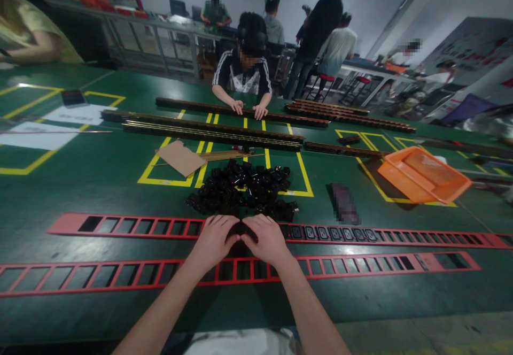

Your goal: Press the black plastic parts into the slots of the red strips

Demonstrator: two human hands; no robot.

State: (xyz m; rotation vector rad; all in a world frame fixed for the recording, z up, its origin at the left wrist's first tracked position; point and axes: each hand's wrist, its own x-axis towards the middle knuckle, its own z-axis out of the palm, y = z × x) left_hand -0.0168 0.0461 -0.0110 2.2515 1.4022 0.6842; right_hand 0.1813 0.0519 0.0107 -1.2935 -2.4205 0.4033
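Note:
My left hand (217,237) and my right hand (265,236) meet over the far red slotted strip (136,226). Fingers and thumbs of both are closed around a small black socket module (241,229), which they mostly hide. Right of my hands, several black socket modules (334,233) sit in a row in the strip's openings. Just beyond my fingers lies a heap of loose black modules (252,184). A second red slotted strip (132,275) runs nearer to me, partly under my forearms.
An orange basket (425,176) and a dark phone-shaped object (343,203) lie to the right. Beyond the heap are a cardboard piece (181,158) and long dark rails (212,133). Across the table a person (244,71) rests both hands on a rail.

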